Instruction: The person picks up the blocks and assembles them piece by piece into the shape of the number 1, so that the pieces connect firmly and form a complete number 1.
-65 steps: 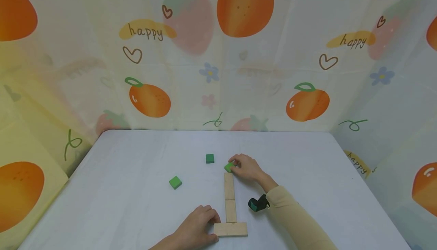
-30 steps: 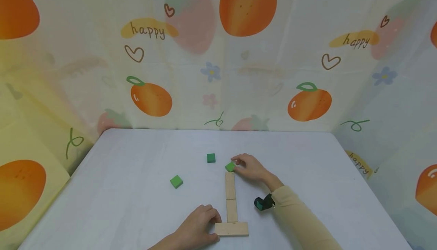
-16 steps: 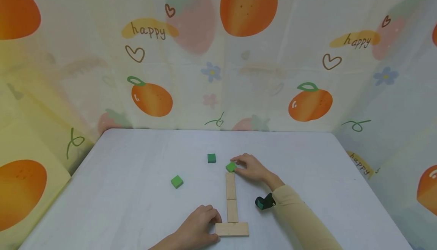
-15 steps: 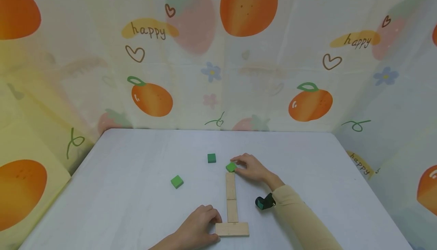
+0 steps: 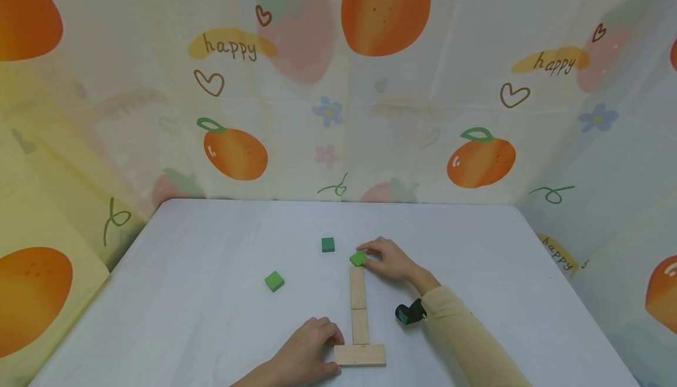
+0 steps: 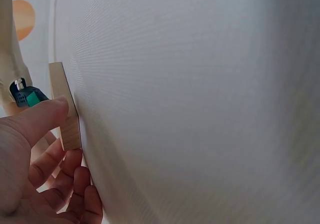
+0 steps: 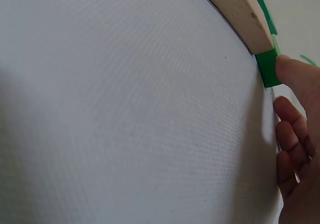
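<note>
Green blocks number three, right grip pinching one; wooden blocks three, left grip likewise

White table: three green blocks, three wooden blocks touching.

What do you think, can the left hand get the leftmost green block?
Probably yes. The left hand holds the crosswise plank, so it would need to let go first, but only bare table seems to lie between it and the leftmost green block.
</note>
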